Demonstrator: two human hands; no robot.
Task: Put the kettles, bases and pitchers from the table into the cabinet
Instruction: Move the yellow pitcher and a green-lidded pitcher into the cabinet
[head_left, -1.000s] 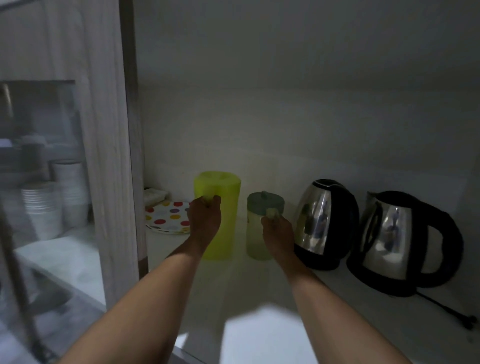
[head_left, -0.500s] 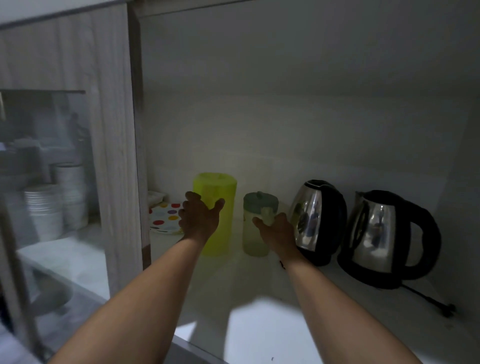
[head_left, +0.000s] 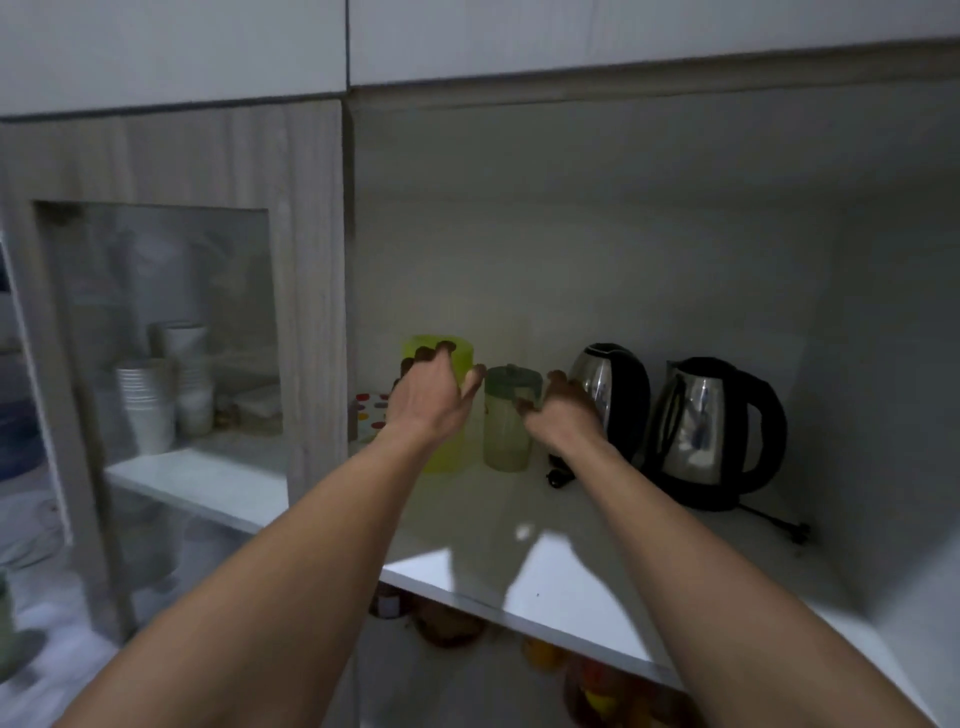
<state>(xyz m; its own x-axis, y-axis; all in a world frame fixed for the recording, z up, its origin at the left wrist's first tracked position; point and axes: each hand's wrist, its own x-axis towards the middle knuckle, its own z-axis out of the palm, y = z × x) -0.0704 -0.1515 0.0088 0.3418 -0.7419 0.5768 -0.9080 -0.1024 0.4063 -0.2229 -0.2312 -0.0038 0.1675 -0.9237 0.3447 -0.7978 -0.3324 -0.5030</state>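
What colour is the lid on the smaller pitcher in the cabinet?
Muted green: the lid of the smaller pitcher, head view.

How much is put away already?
Looks done: the yellow pitcher, the small green-lidded pitcher, the left kettle and the right kettle stand on the cabinet shelf. In hand: nothing; the left hand and right hand are open by the pitchers. Left: cannot tell, since the table is out of view.

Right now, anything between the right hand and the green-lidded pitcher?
Nothing visible. The right hand sits right of the green-lidded pitcher, fingers loose by its lid; the nearer kettle is beyond it, not between.
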